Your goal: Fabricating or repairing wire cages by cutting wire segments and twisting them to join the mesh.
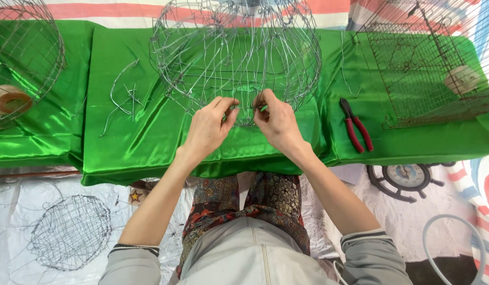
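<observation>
Two hands meet at the near edge of a round wire cage [236,58] that lies on its side on the green cloth [149,142] of the table. The left hand [208,128] pinches a thin wire at the cage's lower rim between thumb and forefinger; the right hand [276,122] pinches the wire just beside it, fingers curled in, so the two sets of fingertips are nearly touching.

The cage already has its shape: hoops and long ribs form a full bulging dome, and many crossings look bound. By my judgement most of the frame is built, and what remains is the tying or closing along the near rim, where the fingers work; how many joints are still loose there cannot be told, the wire being too fine.

Left of the cage lie several loose bent wires [123,97], unused. Right of the cage rest red-handled pliers [356,125], touched by neither hand, and beyond them a rusty square mesh cage [429,68]. Far left of the cage stands another round wire cage [23,53], seemingly finished. Below and left of the cage, on the floor, sits a flattened wire basket [70,232].
</observation>
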